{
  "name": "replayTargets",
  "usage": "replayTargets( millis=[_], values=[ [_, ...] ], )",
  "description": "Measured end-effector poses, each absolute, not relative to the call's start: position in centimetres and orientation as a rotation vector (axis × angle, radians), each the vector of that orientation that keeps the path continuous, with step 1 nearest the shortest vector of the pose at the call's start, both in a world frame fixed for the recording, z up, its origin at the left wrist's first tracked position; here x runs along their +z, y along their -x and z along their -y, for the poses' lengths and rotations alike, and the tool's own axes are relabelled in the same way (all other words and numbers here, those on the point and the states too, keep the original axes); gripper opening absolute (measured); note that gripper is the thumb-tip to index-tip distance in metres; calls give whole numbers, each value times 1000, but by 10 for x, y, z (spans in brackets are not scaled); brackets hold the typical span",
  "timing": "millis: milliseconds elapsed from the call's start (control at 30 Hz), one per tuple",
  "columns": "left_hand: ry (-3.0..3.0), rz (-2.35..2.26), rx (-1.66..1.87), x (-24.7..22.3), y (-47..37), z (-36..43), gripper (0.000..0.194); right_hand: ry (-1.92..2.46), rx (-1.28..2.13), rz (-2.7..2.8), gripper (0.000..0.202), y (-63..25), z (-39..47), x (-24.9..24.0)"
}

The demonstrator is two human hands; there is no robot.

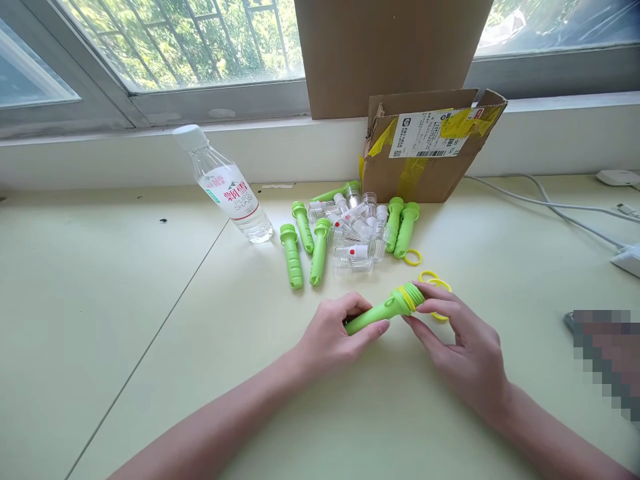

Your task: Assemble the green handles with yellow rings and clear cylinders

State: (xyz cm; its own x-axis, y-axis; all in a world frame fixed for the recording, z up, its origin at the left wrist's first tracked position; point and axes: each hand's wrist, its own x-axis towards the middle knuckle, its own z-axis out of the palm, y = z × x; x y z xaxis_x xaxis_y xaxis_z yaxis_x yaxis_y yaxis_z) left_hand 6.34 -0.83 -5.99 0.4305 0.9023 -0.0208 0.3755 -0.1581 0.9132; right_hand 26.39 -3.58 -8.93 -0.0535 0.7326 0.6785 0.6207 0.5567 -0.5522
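My left hand [340,330] is wrapped round the handle of a green plastic flashlight body [387,309], which is tilted with its threaded end up to the right. A yellow ring [407,298] sits round the neck, just below the thread. Fingertips of my right hand [457,327] close about that threaded end at the ring. Just behind the right fingers lie loose yellow rings [429,275], partly covered by them. Further back stand or lie several more green bodies [291,259], beside a heap of clear ribbed plastic caps [354,264] and small white parts [359,251].
A tilted-looking water bottle [231,190] stands back left. Behind the heap is an open cardboard box [415,177] with yellow tape, near the window wall. White cables [560,207] run along the right, and a pixelated dark-edged object [605,360] lies at the right edge.
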Motion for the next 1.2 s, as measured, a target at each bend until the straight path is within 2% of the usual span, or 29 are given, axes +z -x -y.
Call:
replayTargets(
  millis=[400, 533, 633, 867, 1200],
  values=[
    [-1739, -1084, 612, -58, -62, 5, 29, 1138, 185, 1756, 24, -264, 37, -89],
    [-1737, -1061, 650, -59, -63, 5, 27, 1122, 146, 1745, 25, -264, 37, -89],
    [-1744, -1092, 713, -61, -64, 6, 32, 1131, 110, 1736, 22, -264, 37, -90],
    [-1754, -1169, 796, -62, -65, 11, 20, 1135, 131, 1726, 21, -265, 36, -92],
    [-1618, -1078, 737, -59, -65, 9, 24, 1146, 213, 1762, 23, -265, 36, -89]
  ],
)
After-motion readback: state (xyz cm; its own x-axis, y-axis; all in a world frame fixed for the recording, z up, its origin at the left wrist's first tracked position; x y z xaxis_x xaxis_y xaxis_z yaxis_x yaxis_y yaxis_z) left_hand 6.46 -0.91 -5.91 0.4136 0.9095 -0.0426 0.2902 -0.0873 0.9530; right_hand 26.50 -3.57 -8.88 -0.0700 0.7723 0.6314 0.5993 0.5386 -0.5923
